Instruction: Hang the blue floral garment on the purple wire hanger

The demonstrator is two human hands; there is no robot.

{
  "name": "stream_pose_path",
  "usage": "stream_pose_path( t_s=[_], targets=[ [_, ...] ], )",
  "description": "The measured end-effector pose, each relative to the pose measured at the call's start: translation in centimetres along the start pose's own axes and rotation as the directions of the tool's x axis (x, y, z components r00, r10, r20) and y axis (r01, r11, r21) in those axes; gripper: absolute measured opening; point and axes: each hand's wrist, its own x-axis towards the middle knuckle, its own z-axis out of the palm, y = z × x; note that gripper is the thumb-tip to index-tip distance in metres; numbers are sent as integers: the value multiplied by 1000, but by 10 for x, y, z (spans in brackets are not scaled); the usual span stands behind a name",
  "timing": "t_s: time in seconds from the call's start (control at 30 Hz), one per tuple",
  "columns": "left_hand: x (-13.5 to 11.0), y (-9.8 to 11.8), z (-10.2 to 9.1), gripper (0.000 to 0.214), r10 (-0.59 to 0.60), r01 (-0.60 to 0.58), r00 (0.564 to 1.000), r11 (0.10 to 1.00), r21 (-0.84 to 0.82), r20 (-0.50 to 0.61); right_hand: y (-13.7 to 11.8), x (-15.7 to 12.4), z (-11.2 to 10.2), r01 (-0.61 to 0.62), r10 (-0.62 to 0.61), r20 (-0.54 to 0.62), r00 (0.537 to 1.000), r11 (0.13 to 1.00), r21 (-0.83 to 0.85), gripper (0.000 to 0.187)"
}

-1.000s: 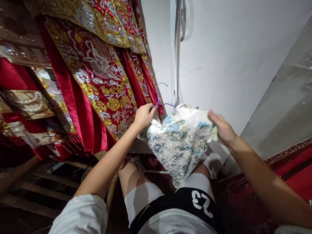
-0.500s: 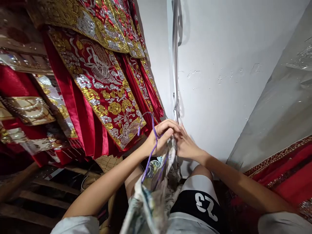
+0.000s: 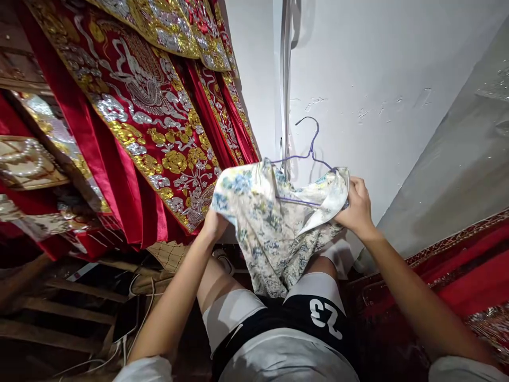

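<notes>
Red embroidered costume [image 3: 151, 106]: ten o'clock, hanging near my left hand [image 3: 216, 226], likely to crowd it. Floral garment [image 3: 270, 233]: centre; presumably light, limp, best taken at the shoulders. I grip its three-o'clock edge with my right hand [image 3: 357, 206]; my left fingers, largely hidden by cloth, seem closed on the sleeve. Purple hanger [image 3: 311, 153]: two o'clock, partly inside the neckline.

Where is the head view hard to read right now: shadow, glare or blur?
Head view, lower left: the wooden slats sink into deep shadow; head view, upper left: the red costume throws bright glints; head view, centre: the floral top and hanger look reasonably sharp.
</notes>
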Motion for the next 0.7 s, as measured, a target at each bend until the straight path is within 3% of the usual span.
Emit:
stream_pose_path(
  t_s=[0.07,0.13,0.2,0.3,0.43,0.5,0.53,0.57,0.63,0.67,0.7],
  targets=[
    [-11,-30,-6,60,-86,85,996,996,-30,-31,-4,9,-2,-59,59,20,998,998,-17,70],
    [-28,-60,-5,67,-99,97,988,995,-26,-120,-14,16,-1,-79,80,53,995,997,-15,73],
    [-48,-89,-2,62,-68,85,971,994,65,-228,-25,21,0,-47,46,108,993,999,2,81],
    [-77,-128,3,54,-153,207,950,962,181,-272,-44,24,-5,14,-26,201,979,998,62,87],
    [-109,-162,6,31,-353,458,816,878,140,-458,-71,4,-9,3,-95,249,964,938,345,69],
    [-118,-171,7,27,-393,508,775,853,120,-495,-81,-19,-2,-102,-1,191,982,844,527,53],
    [-121,-173,7,26,-400,517,770,847,119,-497,-84,-33,4,-175,111,140,984,762,624,45],
    [-123,-175,8,27,-406,524,767,843,121,-498,-85,-46,11,-246,266,82,960,672,699,40],
    [-125,-178,7,28,-408,529,767,839,129,-495,-86,-69,25,-424,584,47,810,529,735,29],
    [-126,-179,7,29,-404,525,773,840,136,-490,-86,-77,30,-520,682,83,726,466,716,25],
    [-127,-180,7,31,-398,518,780,843,143,-482,-87,-82,34,-611,724,160,671,417,673,25]
  ],
)
